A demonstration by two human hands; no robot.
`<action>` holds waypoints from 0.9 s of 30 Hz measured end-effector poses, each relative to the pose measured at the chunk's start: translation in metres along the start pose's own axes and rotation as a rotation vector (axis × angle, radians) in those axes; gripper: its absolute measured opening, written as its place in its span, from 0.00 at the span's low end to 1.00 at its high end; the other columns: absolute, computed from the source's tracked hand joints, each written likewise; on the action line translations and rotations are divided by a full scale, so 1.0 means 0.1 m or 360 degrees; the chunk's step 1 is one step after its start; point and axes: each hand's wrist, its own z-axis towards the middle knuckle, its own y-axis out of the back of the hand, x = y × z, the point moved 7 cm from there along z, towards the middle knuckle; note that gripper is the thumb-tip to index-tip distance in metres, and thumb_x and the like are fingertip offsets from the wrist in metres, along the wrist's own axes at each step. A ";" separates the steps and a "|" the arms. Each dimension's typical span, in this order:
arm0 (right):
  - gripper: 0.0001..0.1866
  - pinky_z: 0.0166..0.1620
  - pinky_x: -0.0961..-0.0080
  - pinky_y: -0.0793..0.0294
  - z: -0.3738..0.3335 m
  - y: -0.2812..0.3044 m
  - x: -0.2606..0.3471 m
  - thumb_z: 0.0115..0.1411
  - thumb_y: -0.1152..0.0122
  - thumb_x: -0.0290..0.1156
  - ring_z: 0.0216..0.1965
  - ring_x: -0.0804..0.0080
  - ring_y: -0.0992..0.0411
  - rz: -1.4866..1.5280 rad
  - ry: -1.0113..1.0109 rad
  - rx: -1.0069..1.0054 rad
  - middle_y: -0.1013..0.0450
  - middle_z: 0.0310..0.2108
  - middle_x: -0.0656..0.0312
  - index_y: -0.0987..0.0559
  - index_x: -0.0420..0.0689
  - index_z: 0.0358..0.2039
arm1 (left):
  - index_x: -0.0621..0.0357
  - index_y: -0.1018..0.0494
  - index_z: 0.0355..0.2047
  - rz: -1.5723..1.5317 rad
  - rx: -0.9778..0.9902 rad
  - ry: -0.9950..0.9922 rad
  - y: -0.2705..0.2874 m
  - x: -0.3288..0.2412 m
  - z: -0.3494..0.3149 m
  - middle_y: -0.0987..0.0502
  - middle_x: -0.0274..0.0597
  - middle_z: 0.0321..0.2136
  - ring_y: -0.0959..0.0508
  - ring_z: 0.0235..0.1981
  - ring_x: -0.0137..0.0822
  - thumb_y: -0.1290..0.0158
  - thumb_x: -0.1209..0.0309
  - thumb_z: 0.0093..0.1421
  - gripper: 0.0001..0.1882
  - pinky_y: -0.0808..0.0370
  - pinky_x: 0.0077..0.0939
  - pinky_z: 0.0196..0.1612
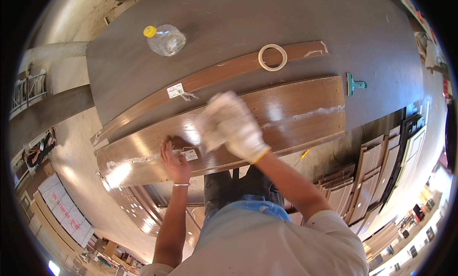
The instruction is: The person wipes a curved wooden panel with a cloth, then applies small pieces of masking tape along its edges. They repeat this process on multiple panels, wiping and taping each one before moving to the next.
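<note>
A glossy brown wooden panel (305, 99) lies across the near side of the dark table (286, 18), with a whitish streak along its length. My bare left hand (175, 165) rests on its near edge, fingers stretched out, beside a small white label (190, 155). Over the middle of the panel is my right hand (244, 135) in a white knit glove, blurred by motion. It appears closed on a crumpled white cloth (210, 125) against the surface; the fingers are hard to separate from it. Behind the panel lies a narrow brown strip (238, 63) bearing another label (175, 90).
A roll of tape (262, 61) sits on the strip. Farther back lies a clear plastic bottle (168, 40) with a yellow cap. Right of the panel is a green scraper (351, 84). Brown boards (369, 166) stand stacked at the right; a wrapped stack (64, 209) is at the left.
</note>
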 end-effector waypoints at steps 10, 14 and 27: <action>0.20 0.60 0.60 0.21 -0.47 1.85 1.44 0.65 0.36 0.23 0.58 0.46 0.21 -0.2331 0.0268 -0.0927 0.21 0.58 0.41 0.19 0.34 0.58 | 0.60 0.26 0.64 -0.0290 0.0241 -0.0653 -0.74 -1.88 0.52 0.28 0.55 0.68 0.32 0.71 0.60 0.51 0.82 0.59 0.30 0.41 0.59 0.75; 0.15 0.73 0.52 0.35 -0.88 0.88 0.65 0.54 0.37 0.24 0.66 0.52 0.28 -0.2117 0.0155 0.0185 0.22 0.59 0.51 0.17 0.41 0.44 | 0.59 0.21 0.59 -0.0531 0.0230 -0.0765 -1.01 -2.65 0.90 0.22 0.53 0.61 0.26 0.65 0.58 0.46 0.82 0.61 0.24 0.35 0.55 0.70; 0.12 0.49 0.58 0.24 -1.45 1.52 0.99 0.51 0.25 0.38 0.47 0.58 0.19 -0.2049 0.0171 -0.0097 0.15 0.47 0.59 0.20 0.49 0.28 | 0.54 0.20 0.37 -0.0611 0.0468 -0.0922 -1.54 -3.41 1.39 0.17 0.35 0.36 0.22 0.39 0.42 0.34 0.80 0.56 0.11 0.32 0.37 0.46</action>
